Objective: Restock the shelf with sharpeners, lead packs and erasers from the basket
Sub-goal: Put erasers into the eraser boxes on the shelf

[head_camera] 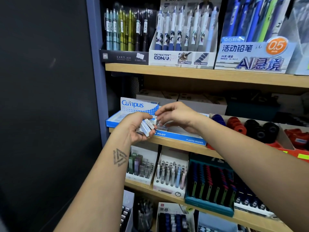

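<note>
So the left hand (137, 127), just left of the frame's centre, is curled round a small stack of sleeved erasers (147, 127), held fanned so that one at a time can be peeled off the top, which looks like the reason for carrying several at once instead of going back for each; the right hand (175, 115) sits just beside it, fingers loosely bent and thumb near the forefinger at the end of a white eraser (153, 121), though whether it is actually pinching that one I cannot tell from here. Both hands hover right over the blue Pilot eraser tray (180, 136) on the middle shelf (184, 144), with the Campus box (138, 105) standing behind it, so the erasers seem headed for one of those two. Right of centre on the same shelf lie round sharpeners (250, 128) in red, black and blue, packed on edge in an open carton. Lower centre, racks of lead packs (142, 166) stand upright below. The basket is not in view
</note>
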Demonstrator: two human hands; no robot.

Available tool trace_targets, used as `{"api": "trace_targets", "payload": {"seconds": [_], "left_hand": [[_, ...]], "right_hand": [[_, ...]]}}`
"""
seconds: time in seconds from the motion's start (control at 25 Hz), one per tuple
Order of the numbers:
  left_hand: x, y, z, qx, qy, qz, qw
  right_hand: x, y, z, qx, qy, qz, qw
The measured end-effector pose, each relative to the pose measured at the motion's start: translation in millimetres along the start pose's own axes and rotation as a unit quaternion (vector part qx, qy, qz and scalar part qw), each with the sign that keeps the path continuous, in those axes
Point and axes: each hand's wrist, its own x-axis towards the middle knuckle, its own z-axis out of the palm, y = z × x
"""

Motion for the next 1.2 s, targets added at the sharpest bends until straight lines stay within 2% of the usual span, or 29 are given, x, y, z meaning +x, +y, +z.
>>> {"api": "trace_targets", "payload": {"seconds": [0.08, 0.12, 0.24, 0.36, 0.48, 0.64, 0.76, 0.84, 0.96, 1.08, 1.2], "left_hand": [[-0.6, 0.5, 1.4, -0.008, 0.002, 0.014, 1.000], [-2.4, 0.9, 2.7, -0.009, 0.000, 0.018, 1.000], [-7.0, 0.9, 5.1, -0.010, -0.009, 0.011, 1.000], [-5.6, 0.8, 3.1, 0.004, 0.026, 0.017, 1.000], [-6.5, 0.9, 7.2, 0.009, 0.012, 0.020, 1.000], [-9.2, 1.5, 11.4, -0.022, -0.021, 0.031, 0.999], [-5.9, -0.7, 5.8, -0.021, -0.003, 0.020, 1.000], [-4.0, -1.3, 3.6, -0.023, 0.014, 0.020, 0.999], [-3.6, 0.0, 2.4, -0.014, 0.014, 0.021, 1.000], [-5.0, -0.3, 4.3, -0.015, 0.007, 0.014, 1.000], [-6.9, 1.0, 5.1, -0.052, 0.027, 0.022, 0.998]], "right_hand": [[-7.8, -2.4, 3.1, 0.036, -0.051, -0.025, 0.998], [-8.2, -1.9, 5.0, 0.029, -0.044, -0.036, 0.998], [-4.2, -0.6, 4.2, 0.017, 0.026, -0.049, 0.998], [-1.1, -3.9, -1.0, -0.093, 0.087, -0.056, 0.990], [-4.1, -9.5, 3.1, -0.144, 0.054, -0.093, 0.984], [-5.9, -11.2, 2.6, -0.114, 0.015, -0.131, 0.985], [0.3, -5.0, -4.5, -0.088, 0.013, -0.133, 0.987], [2.2, -2.0, -9.6, -0.149, 0.030, -0.156, 0.976], [3.3, 1.7, -14.1, -0.234, -0.003, -0.194, 0.953], [6.1, 4.1, -12.9, -0.262, 0.011, -0.185, 0.947], [8.7, 9.2, -13.0, -0.225, 0.066, -0.093, 0.968]]}}
